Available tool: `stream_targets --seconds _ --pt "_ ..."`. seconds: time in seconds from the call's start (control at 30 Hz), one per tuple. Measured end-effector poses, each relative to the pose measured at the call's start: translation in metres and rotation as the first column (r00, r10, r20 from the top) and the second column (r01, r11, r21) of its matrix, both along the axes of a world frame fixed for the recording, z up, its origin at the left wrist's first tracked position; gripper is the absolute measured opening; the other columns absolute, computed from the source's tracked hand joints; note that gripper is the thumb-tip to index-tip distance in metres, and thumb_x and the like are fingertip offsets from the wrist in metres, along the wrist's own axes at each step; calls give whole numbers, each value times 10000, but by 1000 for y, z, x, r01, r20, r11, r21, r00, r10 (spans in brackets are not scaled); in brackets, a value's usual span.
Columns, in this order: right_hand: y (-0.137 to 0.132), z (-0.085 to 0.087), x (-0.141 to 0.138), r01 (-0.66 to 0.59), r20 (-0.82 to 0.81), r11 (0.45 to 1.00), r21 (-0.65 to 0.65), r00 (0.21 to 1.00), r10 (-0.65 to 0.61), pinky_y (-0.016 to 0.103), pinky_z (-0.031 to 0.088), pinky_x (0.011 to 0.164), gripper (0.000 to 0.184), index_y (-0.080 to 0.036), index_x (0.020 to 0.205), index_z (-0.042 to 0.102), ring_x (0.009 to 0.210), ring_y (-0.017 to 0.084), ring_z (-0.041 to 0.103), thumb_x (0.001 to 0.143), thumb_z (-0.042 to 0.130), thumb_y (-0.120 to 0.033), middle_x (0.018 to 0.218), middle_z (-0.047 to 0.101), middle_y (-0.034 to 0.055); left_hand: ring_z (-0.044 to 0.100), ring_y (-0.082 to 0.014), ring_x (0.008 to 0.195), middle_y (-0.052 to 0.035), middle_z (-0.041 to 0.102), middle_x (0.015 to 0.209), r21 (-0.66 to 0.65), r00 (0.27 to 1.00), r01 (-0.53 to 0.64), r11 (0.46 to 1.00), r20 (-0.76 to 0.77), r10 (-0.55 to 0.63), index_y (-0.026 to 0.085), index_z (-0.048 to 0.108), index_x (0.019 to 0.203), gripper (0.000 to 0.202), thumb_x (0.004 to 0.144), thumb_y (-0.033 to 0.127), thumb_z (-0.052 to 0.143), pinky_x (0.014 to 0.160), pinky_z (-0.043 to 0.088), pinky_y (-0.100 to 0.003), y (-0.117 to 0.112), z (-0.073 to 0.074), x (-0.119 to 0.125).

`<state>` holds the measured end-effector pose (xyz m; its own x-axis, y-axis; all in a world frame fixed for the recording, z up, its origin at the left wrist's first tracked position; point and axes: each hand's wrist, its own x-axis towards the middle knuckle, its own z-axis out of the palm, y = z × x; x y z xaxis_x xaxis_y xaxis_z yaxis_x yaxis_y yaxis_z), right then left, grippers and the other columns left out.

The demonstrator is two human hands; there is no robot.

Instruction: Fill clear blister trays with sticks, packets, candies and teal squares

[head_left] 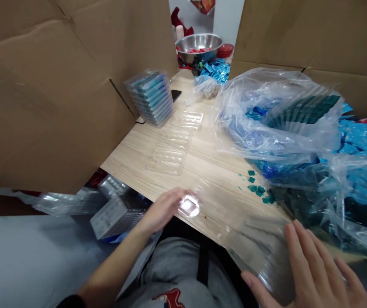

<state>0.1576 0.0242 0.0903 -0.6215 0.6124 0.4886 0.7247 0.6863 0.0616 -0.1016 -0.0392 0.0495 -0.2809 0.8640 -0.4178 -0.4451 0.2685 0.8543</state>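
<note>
My left hand (164, 208) is at the near edge of the table, its fingers closed on the left end of a clear plastic blister tray (190, 206); the tray is blurred and glints. At the lower right, my right hand (322, 273) has its fingers stretched out and its thumb apart, against some clear plastic trays (262, 246) that look nested. Farther up the table, a row of clear trays (167, 160) lies flat. Small dark green pieces (256, 188) are scattered to the right of the middle.
A stack of filled trays (153, 100) stands by the left cardboard wall (74, 85), near a black phone (176, 95). Plastic bags (244, 128) with blue and green contents crowd the right. A metal bowl (199, 42) is at the back. More trays (115, 214) are below the left edge.
</note>
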Motion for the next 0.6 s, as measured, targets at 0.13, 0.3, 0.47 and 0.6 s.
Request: stream_targets --seconds 0.13,0.3,0.47,0.6 --pt "3 -8 0 3 -15 999 44 1000 -2 533 458 812 817 -38 1417 393 997 417 640 838 475 -608 1214 618 232 676 -244 773 -122 714 917 -219 893 -372 902 -349 284 153 587 665 226 674 377 614 676 541 -359 -36 -25 -82" --pt "7 -15 0 12 -27 998 69 1000 -11 527 443 852 845 -68 1425 394 1005 409 641 822 471 -654 1226 618 212 641 -253 840 -95 655 846 -173 608 -646 743 -706 364 174 559 813 277 782 434 468 756 521 -387 -57 -51 -124" --pt "8 -13 2 -11 -47 995 94 999 15 514 461 797 873 -55 1416 404 976 407 651 818 446 -689 1209 625 218 465 -307 1233 -153 573 1227 -56 337 -660 749 -913 229 184 561 1039 297 793 350 540 1072 316 -451 -43 -64 -119" --pt "6 -12 1 -8 -19 996 89 1000 10 521 462 800 848 -26 1400 413 992 413 642 832 449 -655 1222 612 235 446 -365 1247 -198 569 1250 -109 238 -628 770 -970 57 143 588 1098 347 817 342 545 1081 270 -520 -29 -67 -117"
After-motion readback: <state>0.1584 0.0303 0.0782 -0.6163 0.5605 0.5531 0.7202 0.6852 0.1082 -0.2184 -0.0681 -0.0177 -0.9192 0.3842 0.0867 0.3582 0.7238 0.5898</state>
